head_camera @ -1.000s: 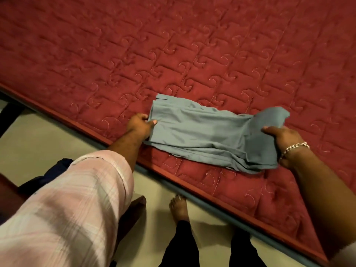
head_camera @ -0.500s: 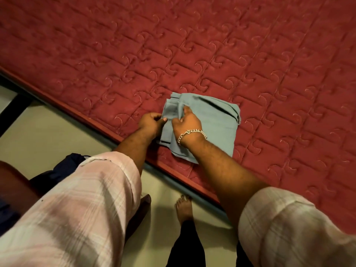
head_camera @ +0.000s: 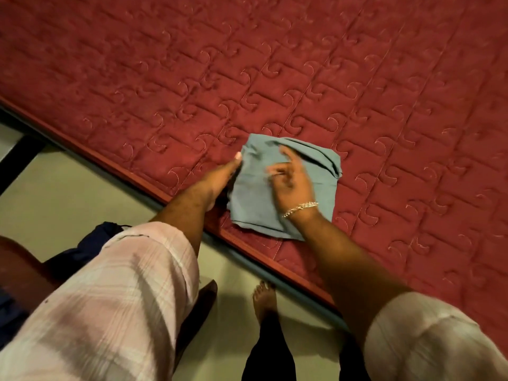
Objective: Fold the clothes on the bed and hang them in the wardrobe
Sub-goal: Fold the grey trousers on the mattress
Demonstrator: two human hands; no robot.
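- Dark wood of a chair (head_camera: 24,265) shows at the far left, with navy cloth (head_camera: 90,243) draped on it, standing on the pale floor (head_camera: 68,188).
- Pink checked sleeve (head_camera: 110,298) runs up from the bottom left, forearm reaching across the bed's edge.
- The left hand (head_camera: 220,177) lies along the left edge of the cloth, fingers straight and flat, fingertips touching the fabric — loose, not gripping.
- Right in the middle: the grey-green garment (head_camera: 253,210), folded into a rough square, lying flat on the red quilted bedspread (head_camera: 357,78) close to the near edge of the bed.
- The right hand (head_camera: 294,182) is above the folded garment, fingers loosely curled and motion-blurred; I cannot tell whether it pinches any fabric or is merely over it.
- A silver chain bracelet (head_camera: 301,208) sits on that wrist.
- Down below, a bare foot (head_camera: 264,298) on the floor beside the bed frame, dark trouser leg (head_camera: 269,353) above it.
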